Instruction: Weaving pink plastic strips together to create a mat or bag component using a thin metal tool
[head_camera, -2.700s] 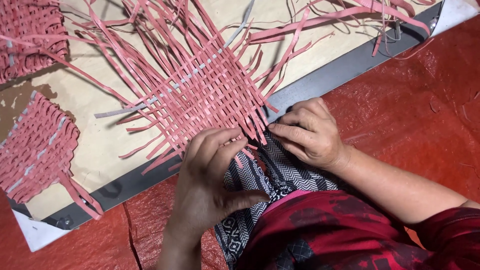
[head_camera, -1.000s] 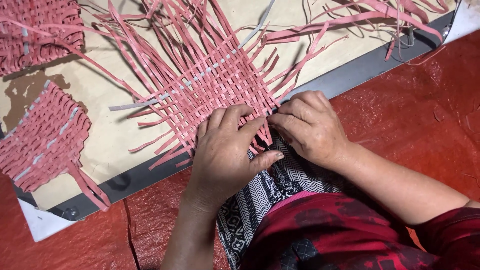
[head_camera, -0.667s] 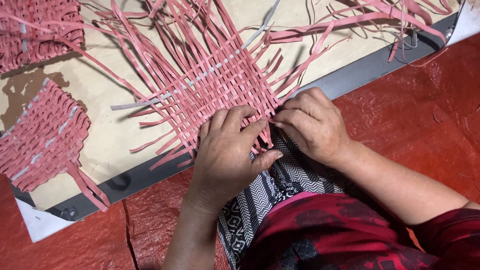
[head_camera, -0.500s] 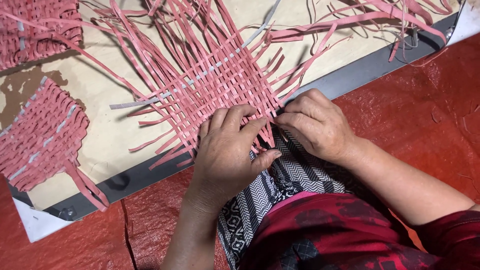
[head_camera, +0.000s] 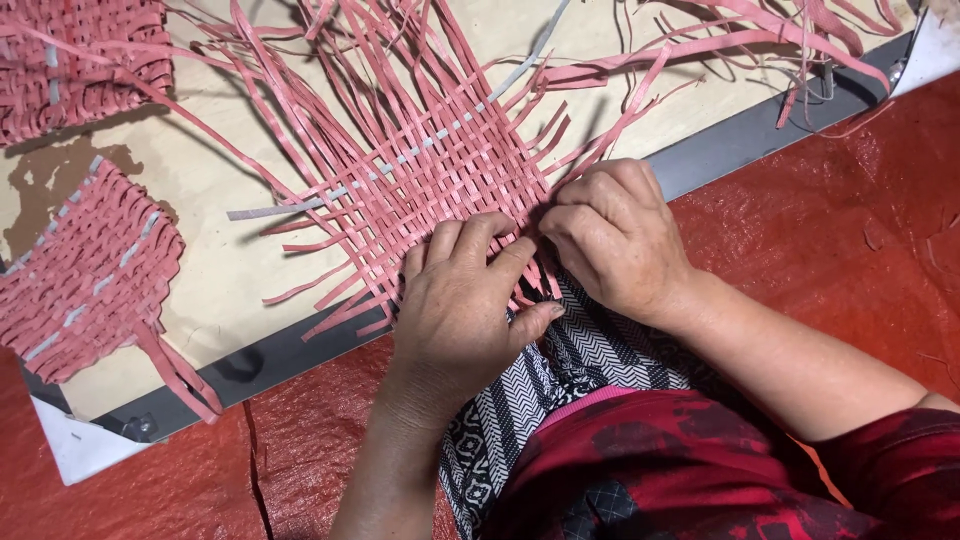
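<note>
A flat mat woven of pink strips (head_camera: 440, 170) lies on a pale board (head_camera: 210, 190), with loose strip ends fanning out on every side and one grey strip running across it. My left hand (head_camera: 460, 310) presses flat on the mat's near edge, fingers together. My right hand (head_camera: 615, 235) sits just to its right, its fingertips pinching pink strips at the mat's near corner. Both hands touch the weave and almost meet.
Two other pink woven pieces lie on the board: one at the far left (head_camera: 85, 260), one at the top left corner (head_camera: 80, 60). The board has a grey rim (head_camera: 290, 345) and rests on a red tarp (head_camera: 850, 230). My patterned clothing fills the bottom middle.
My left hand slid forward onto the mat's near edge and stayed there. My right hand kept its place at the corner, only its fingers shifting slightly.
</note>
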